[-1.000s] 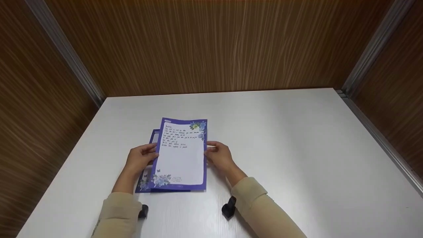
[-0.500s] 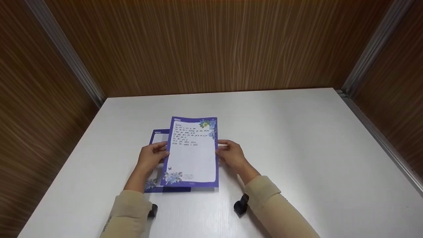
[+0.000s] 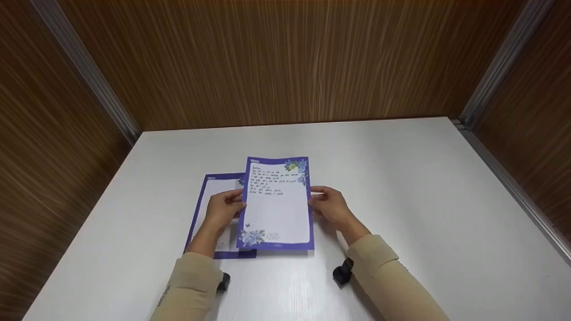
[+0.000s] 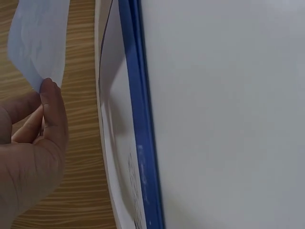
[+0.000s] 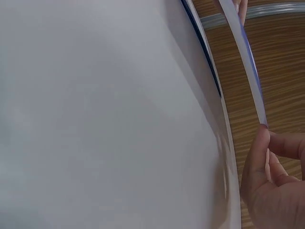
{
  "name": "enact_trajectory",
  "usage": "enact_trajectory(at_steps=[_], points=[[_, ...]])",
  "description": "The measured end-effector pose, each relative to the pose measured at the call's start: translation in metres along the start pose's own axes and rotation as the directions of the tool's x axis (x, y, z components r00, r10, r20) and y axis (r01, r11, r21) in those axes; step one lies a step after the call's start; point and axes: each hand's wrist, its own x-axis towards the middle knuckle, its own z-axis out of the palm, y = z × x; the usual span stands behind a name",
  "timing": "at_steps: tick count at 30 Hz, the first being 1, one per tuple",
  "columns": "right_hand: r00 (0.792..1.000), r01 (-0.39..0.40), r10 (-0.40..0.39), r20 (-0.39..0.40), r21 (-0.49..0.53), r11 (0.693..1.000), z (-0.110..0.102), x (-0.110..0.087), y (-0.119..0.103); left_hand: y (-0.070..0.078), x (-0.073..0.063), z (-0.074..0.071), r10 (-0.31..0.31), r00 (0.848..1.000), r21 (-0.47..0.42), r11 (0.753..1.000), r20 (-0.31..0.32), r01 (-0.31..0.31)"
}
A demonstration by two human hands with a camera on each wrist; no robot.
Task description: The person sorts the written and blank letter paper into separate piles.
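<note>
A purple-bordered sheet of letter paper (image 3: 279, 214), with handwriting at the top and blue flowers in two corners, is held up above the table. My left hand (image 3: 221, 209) pinches its left edge between thumb and fingers. At the opposite edge, my right hand (image 3: 332, 207) pinches it the same way. A similar purple-bordered paper (image 3: 212, 189) lies on the table below and to the left, partly covered by the held sheet and left arm. In the left wrist view, the raised sheet (image 4: 40, 38) hangs from the fingertips. The right wrist view shows the sheet (image 5: 248, 62) nearly edge-on, slightly bowed.
The white table (image 3: 415, 200) extends around the papers. Brown wood-grain panels (image 3: 303, 62) enclose it at the back and sides, with metal strips at the corners. Black devices (image 3: 342, 273) sit by both wrists, next to the beige sleeves.
Both hands have moved right with the held sheet between them. More of the lying paper now shows on the left; that paper has stayed in place.
</note>
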Motion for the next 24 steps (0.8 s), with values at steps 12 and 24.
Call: enact_trajectory(at_steps=[12, 24], points=[[0.999, -0.037, 0.037, -0.006, -0.092, 0.995, -0.022, 0.000, 0.001, 0.004, 0.002, 0.024, -0.046, 0.999, 0.059, 0.997, -0.006, 0.047], [0.997, -0.081, 0.079, -0.018, -0.189, 0.979, -0.032, -0.002, -0.001, 0.008, 0.000, 0.038, -0.054, 0.999, 0.256, 0.965, 0.001, 0.052]])
